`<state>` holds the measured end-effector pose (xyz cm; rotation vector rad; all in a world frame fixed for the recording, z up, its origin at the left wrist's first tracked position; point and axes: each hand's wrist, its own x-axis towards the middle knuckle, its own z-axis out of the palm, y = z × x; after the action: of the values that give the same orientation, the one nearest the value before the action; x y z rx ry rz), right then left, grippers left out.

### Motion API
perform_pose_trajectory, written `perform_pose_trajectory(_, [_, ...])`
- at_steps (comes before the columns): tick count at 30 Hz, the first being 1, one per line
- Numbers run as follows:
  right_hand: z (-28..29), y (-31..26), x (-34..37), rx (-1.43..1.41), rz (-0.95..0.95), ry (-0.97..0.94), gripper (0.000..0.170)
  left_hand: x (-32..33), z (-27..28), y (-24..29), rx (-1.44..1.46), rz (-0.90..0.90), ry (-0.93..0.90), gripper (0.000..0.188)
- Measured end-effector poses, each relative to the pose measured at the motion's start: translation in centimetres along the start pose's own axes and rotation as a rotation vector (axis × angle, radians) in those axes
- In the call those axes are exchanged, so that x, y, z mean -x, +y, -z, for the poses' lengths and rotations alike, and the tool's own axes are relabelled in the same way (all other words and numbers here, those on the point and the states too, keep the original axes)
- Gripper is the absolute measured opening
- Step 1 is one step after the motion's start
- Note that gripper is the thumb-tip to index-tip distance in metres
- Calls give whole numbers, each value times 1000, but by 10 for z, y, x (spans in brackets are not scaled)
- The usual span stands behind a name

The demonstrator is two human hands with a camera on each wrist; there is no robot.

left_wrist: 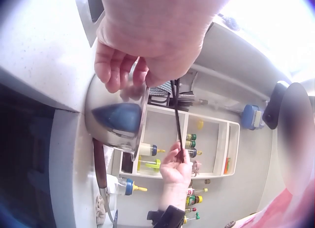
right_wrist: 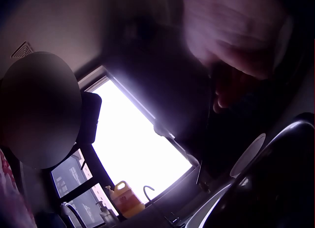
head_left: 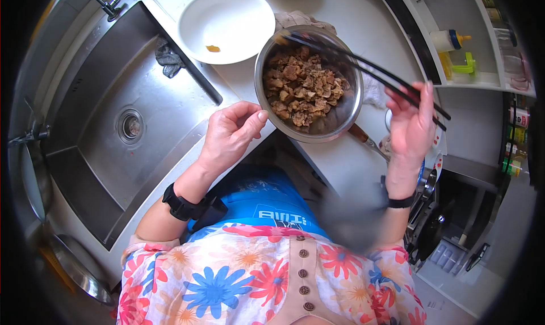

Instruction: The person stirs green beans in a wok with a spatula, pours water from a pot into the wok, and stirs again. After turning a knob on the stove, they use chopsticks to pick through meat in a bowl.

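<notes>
A metal bowl [head_left: 356, 98] full of chopped brown meat pieces [head_left: 304, 86] stands on the counter. My right hand [head_left: 411, 120] holds a pair of long black chopsticks [head_left: 380, 72], their blurred tips over the bowl's far left side beside a yellowish bit [head_left: 283, 36]. The left hand [head_left: 230, 129] is at the bowl's near left rim, fingers curled and thumb tip right at the edge; I cannot tell whether it grips the rim. In the left wrist view its curled fingers [left_wrist: 115, 73] overlap the bowl's shiny outer wall [left_wrist: 118, 139]. The right wrist view is dark.
A white bowl [head_left: 227, 18] with one orange-brown piece [head_left: 213, 48] stands behind. To the left is a steel sink [head_left: 164, 132] with a dark cloth [head_left: 168, 58]. A wooden handle [head_left: 359, 133] juts out beside the metal bowl. Shelves [head_left: 482, 64] with bottles stand at right.
</notes>
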<state>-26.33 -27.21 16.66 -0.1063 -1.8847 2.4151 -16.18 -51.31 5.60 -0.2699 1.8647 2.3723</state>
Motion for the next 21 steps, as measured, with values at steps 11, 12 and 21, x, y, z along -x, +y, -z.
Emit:
perform_pose_trajectory(11, [10, -46, -2, 660, 291, -50, 29, -3, -3, 1, 53, -1, -27, 19])
perform_pose_trajectory(12, [13, -48, -1, 717, 291, -54, 26, -3, -2, 1, 56, 1, -33, 19])
perform_pose_trajectory(21, [16, -7, 18, 524, 207, -92, 23, -5, -5, 7, 32, 28, -59, 20])
